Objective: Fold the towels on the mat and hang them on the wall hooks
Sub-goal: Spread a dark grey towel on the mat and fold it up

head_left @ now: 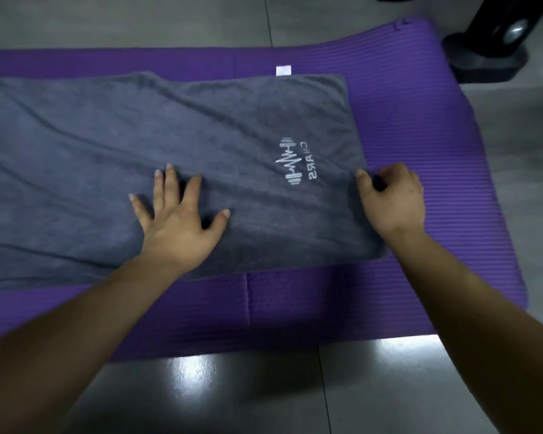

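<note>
A grey towel [123,145] with a white barbell logo lies spread lengthwise on the purple mat [436,126], running off the left edge of the view. My left hand [177,220] presses flat on the towel's near middle, fingers spread. At the towel's right edge my right hand [392,198] pinches the fabric, fingers curled round it. A purple towel [170,62] lies under the grey one, showing along the far side with a small white label [283,70]. No wall hooks are in view.
The mat lies on a glossy grey tiled floor [264,386] with a light reflection near me. A black equipment base [489,54] stands at the mat's far right corner.
</note>
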